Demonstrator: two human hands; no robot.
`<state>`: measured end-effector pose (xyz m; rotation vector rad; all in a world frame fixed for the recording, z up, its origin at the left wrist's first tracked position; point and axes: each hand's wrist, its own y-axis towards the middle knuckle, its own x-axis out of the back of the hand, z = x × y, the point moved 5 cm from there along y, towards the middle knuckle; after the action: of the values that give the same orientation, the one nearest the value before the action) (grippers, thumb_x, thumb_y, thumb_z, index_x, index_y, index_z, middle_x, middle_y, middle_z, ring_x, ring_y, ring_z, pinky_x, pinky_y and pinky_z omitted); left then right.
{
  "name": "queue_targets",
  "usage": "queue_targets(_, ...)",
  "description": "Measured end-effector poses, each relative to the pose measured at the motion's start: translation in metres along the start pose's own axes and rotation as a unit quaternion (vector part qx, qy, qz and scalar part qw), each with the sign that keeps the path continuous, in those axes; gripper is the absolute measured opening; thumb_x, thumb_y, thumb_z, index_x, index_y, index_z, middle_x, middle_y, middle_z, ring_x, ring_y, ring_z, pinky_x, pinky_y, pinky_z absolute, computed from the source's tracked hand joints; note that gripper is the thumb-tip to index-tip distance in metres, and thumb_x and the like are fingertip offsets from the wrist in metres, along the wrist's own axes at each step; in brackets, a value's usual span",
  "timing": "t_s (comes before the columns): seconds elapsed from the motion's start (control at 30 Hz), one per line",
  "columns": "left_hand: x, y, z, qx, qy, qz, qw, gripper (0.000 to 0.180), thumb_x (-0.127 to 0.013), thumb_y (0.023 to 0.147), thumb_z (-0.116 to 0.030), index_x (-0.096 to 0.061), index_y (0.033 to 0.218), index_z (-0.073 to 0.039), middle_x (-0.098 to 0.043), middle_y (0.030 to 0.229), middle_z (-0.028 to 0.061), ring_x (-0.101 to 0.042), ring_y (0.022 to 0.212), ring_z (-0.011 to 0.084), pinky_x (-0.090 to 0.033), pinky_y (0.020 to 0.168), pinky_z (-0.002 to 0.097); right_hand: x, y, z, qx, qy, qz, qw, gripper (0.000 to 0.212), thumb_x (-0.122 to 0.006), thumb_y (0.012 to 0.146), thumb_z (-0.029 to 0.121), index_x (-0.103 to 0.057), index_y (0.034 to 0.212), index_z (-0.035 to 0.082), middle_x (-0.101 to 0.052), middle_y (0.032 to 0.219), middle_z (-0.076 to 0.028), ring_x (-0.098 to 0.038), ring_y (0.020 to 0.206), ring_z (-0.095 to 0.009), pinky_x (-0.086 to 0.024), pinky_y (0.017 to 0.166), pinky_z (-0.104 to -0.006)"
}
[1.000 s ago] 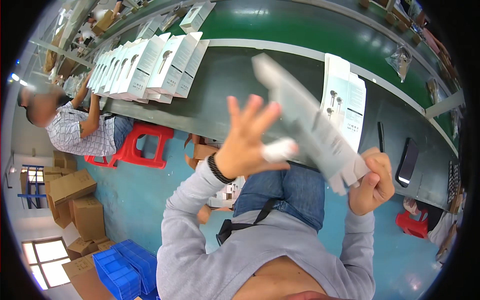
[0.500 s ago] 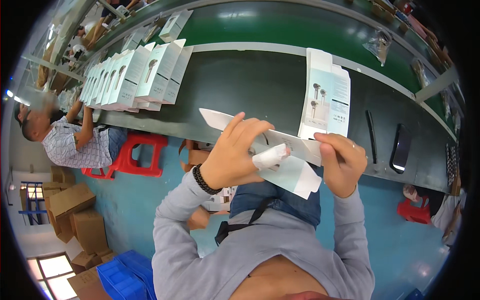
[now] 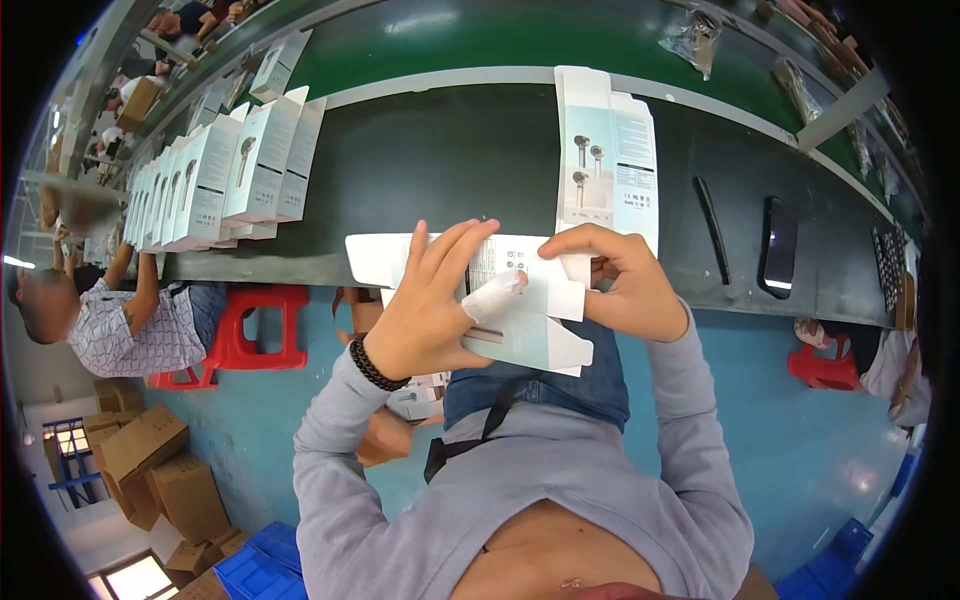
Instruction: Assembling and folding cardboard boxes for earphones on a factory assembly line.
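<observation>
Both my hands hold a thin white and pale-blue cardboard box [image 3: 535,335], partly unfolded with flaps sticking out, over the near edge of the bench. My left hand [image 3: 425,305] grips its left part, fingers spread across the back; one finger is wrapped in a white covering. My right hand [image 3: 630,285] pinches the right end by a flap, fingers curled. Just beyond my right hand lies a stack of flat, unfolded boxes [image 3: 605,160] with pictures of a device on them.
Several upright boxes [image 3: 265,160] stand in rows at the left of the dark bench [image 3: 430,150]. A black pen [image 3: 712,230] and a phone [image 3: 778,248] lie to the right. A person [image 3: 140,320] sits at far left beside a red stool [image 3: 260,325]. Brown cartons [image 3: 185,490] are piled on the floor.
The box has turned so its broad printed side faces up more. My right hand has shifted from its corner onto its end flap. The view has moved slightly to the right.
</observation>
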<state>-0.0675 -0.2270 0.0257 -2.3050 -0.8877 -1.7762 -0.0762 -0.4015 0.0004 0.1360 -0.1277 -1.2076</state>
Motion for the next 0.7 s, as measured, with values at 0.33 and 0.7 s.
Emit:
queue_targets(0.33,0.036,-0.006,0.005,-0.006,0.011,-0.108,0.994,0.073,-0.083,0.055,-0.017,-0.049,0.118,-0.004,-0.065,0.085,0.0106,-0.064,0.069,0.0241,-0.050,0.060,0.0281,-0.002,-0.003,0.002,0.056,0.053,-0.056,0.995,0.089,-0.068,0.075,0.043,-0.022,0.136,-0.003,-0.064,0.093,-0.016,-0.063,0.086,-0.021,-0.047,0.080,-0.0303)
queue_targets(0.7,0.002,-0.014,-0.001,0.228,-0.596,-0.115,0.761,0.081,-0.078,0.069,-0.026,-0.033,0.130,0.001,-0.048,0.119,0.0089,-0.045,0.109,0.0163,-0.039,0.089,0.0315,-0.050,-0.019,-0.037,0.061,0.192,-0.238,0.950,0.048,-0.067,0.080,0.030,-0.050,0.109,-0.004,-0.061,0.101,-0.008,-0.056,0.092,-0.015,-0.044,0.081,-0.0282)
